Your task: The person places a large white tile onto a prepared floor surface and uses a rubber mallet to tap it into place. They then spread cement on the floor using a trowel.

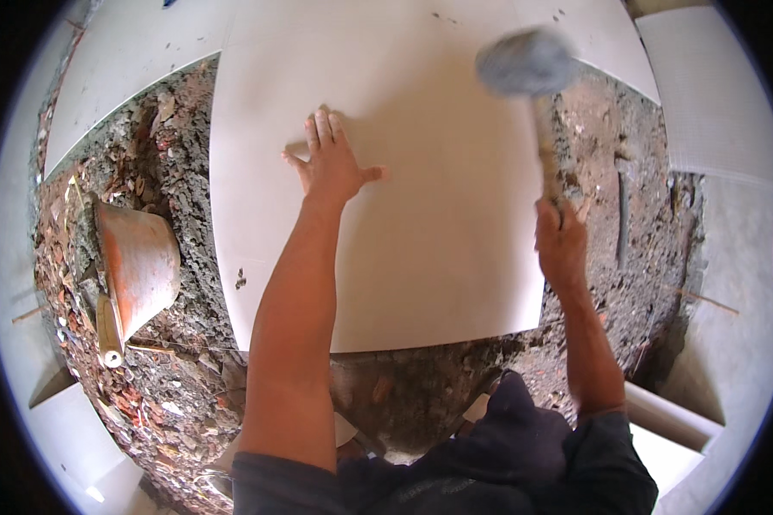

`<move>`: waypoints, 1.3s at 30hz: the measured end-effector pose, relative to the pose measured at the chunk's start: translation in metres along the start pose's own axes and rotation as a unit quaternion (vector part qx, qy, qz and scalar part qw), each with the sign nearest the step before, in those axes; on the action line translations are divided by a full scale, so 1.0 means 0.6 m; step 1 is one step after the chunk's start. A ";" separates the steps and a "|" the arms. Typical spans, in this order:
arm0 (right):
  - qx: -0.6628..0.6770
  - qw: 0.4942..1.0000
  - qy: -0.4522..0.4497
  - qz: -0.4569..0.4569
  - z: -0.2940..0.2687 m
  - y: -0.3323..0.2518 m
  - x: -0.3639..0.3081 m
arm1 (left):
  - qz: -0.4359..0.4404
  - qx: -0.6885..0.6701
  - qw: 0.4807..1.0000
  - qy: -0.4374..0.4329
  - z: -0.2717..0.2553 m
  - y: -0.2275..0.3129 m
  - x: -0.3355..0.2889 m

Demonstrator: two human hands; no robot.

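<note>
A large pale floor tile (438, 249) lies in front of me on rough mortar and rubble. My left hand (331, 163) rests on it with fingers spread, holding nothing. In my right hand (563, 245), closed round the wooden handle, is a mallet (526, 62). Its grey, rounded head is blurred by motion and appears over the tile's far right part. Whether the head touches the tile I cannot tell. My right fist is beside the tile's right edge.
An orange, mortar-stained bucket (146, 262) lies tipped on the rubble (167, 378) at left. More pale tiles (137, 60) adjoin at the far side. Another tile (709, 94) stands at far right. A dark rod (623, 215) lies on the right-hand rubble.
</note>
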State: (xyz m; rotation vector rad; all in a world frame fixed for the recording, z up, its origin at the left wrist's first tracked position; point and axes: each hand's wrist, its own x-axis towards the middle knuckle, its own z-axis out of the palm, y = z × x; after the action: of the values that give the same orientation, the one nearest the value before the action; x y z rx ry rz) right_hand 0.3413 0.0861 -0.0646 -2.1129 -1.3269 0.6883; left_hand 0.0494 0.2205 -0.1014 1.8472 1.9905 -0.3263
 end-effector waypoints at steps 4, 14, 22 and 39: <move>-0.052 0.983 -0.021 -0.174 0.000 0.000 0.025 | 0.012 -0.010 1.000 0.010 0.000 0.000 -0.001; -0.200 0.970 -0.140 -0.020 -0.002 0.037 -0.005 | 0.027 -0.015 0.999 0.028 -0.002 0.003 -0.001; -0.184 0.962 -0.046 -0.198 -0.025 0.023 -0.012 | 0.020 -0.031 0.999 0.032 0.002 0.011 0.001; 0.005 0.989 0.053 -0.142 0.003 -0.002 0.081 | 0.041 -0.062 0.995 0.060 0.022 0.011 0.010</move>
State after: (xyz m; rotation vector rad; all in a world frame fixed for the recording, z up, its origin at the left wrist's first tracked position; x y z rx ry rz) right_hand 0.3580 0.1316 -0.0713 -1.8736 -1.5207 0.4572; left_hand 0.0577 0.2210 -0.1150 1.9029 1.9578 -0.0687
